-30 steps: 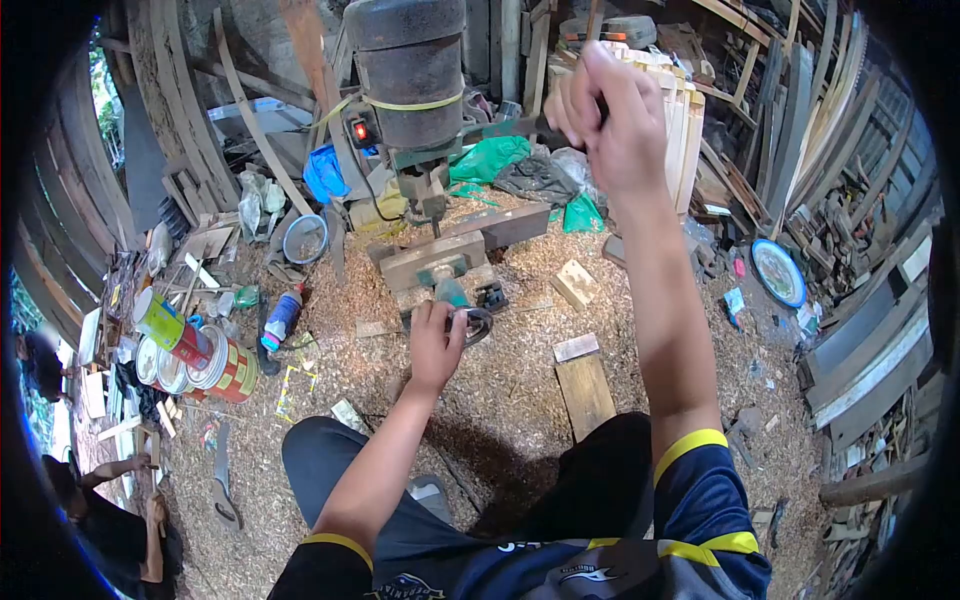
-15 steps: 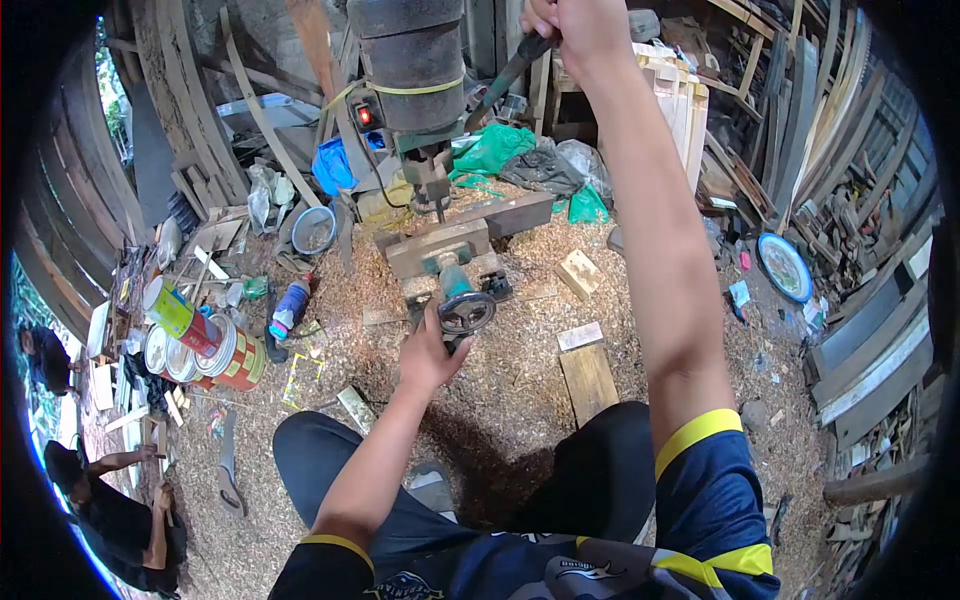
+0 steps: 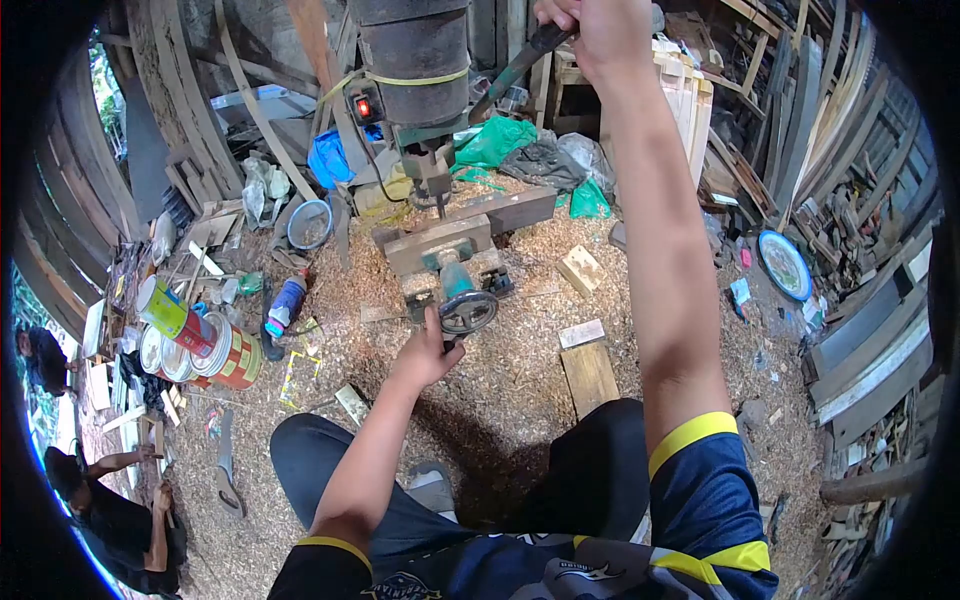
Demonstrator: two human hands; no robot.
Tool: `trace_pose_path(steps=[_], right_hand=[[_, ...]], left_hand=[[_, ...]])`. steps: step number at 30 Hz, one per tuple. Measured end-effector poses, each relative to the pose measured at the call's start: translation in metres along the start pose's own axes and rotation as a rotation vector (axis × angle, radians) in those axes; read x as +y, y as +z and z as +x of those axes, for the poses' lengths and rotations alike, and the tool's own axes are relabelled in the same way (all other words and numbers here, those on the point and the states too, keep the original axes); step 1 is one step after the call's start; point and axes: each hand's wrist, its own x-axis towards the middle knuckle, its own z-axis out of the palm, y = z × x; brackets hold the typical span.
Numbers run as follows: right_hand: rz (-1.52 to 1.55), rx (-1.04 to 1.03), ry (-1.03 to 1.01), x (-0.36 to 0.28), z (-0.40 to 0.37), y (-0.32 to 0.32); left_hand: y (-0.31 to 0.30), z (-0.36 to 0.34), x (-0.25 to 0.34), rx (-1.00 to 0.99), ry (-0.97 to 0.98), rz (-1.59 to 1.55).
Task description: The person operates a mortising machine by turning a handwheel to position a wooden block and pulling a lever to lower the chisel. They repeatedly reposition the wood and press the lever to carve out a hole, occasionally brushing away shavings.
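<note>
The right hand (image 3: 612, 45), partly cut off by the top edge, has its grip closed around the end of the lever (image 3: 510, 75), which slants up from the drill (image 3: 415, 70); held that far out, the lever probably gives better leverage. The left hand (image 3: 425, 358) is at the near left side of the wheel (image 3: 468, 313), its grip half open, the index finger along the rim; whether it grasps anything underneath I cannot tell. It seems placed there to steady the vise (image 3: 455, 280).

The board (image 3: 520, 207) lies behind the block (image 3: 440, 247) at the vise's far side, just where the bit (image 3: 440, 210) comes down, presumably set so to line up with it. Whether the bit touches the wood is too small to tell. A loose offcut (image 3: 582, 272) lies to the right on the shavings (image 3: 520, 360), apart from both hands.
</note>
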Motion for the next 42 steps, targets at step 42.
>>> trace_pose_path(steps=[42], right_hand=[[0.040, -0.058, -0.201, 0.006, -0.087, -0.018]], left_hand=[[-0.007, 0.014, 0.009, 0.382, 0.240, -0.071]])
